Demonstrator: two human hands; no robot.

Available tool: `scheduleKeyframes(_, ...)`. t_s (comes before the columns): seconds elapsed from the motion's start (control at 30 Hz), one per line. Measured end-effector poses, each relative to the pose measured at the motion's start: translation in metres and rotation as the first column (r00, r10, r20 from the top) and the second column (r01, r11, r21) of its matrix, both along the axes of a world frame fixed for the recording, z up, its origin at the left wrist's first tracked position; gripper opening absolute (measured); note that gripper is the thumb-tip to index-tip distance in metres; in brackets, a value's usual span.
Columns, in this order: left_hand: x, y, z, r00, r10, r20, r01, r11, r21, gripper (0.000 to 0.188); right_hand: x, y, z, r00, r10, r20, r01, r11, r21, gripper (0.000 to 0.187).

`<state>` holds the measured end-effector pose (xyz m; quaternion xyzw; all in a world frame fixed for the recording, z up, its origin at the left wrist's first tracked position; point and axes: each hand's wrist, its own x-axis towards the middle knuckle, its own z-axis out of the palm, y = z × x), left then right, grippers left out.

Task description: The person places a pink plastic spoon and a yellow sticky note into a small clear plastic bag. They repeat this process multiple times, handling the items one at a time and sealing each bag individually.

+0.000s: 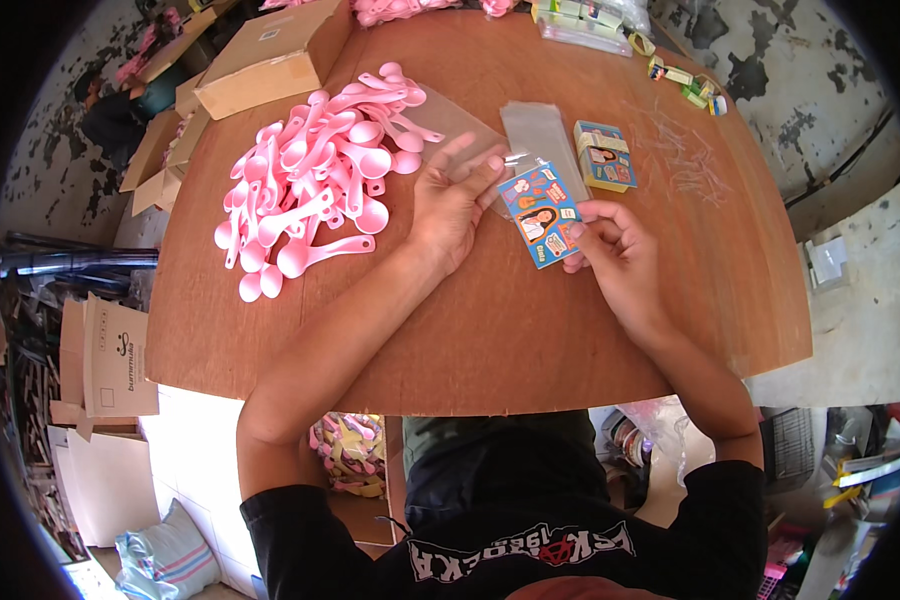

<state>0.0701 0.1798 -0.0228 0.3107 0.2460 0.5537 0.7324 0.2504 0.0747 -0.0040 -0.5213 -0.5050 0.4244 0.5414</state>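
Note:
My right hand (615, 250) pinches a blue printed card (540, 215) with colourful pictures by its right edge, tilted over the middle of the table. My left hand (455, 205) is at the card's upper left corner, thumb and forefinger closed on a thin clear plastic bag whose shiny edge shows by the card's top. How far the card overlaps the bag is hard to see. Beyond the card lies a stack of clear plastic bags (538, 130). To its right sits a stack of the same cards (606, 150). Left of my left hand spreads a heap of pink plastic spoons (315, 170).
A cardboard box (270, 60) stands at the table's far left. Thin clear strips (685, 150) lie on the right of the brown table (470, 350), with small tape rolls (690, 85) behind them. Below the front edge is a box of pink and yellow pieces (350, 450).

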Motion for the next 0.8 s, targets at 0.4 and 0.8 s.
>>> scheduleKeyframes(0.4, -0.0001, -0.0008, 0.0002, 0.999, -0.008, -0.042, 0.008, 1.0, 0.003, 0.063, -0.0049, -0.0006, 0.0019, 1.0, 0.014, -0.003, -0.014, 0.999, -0.032, 0.024)
scheduleKeyframes(0.8, 0.0054, -0.008, -0.002, 0.98, -0.14, -0.138, 0.156, 0.982, 0.109, 0.058, 0.0006, 0.0053, -0.0036, 1.0, 0.005, 0.027, -0.007, 0.999, 0.041, 0.021)
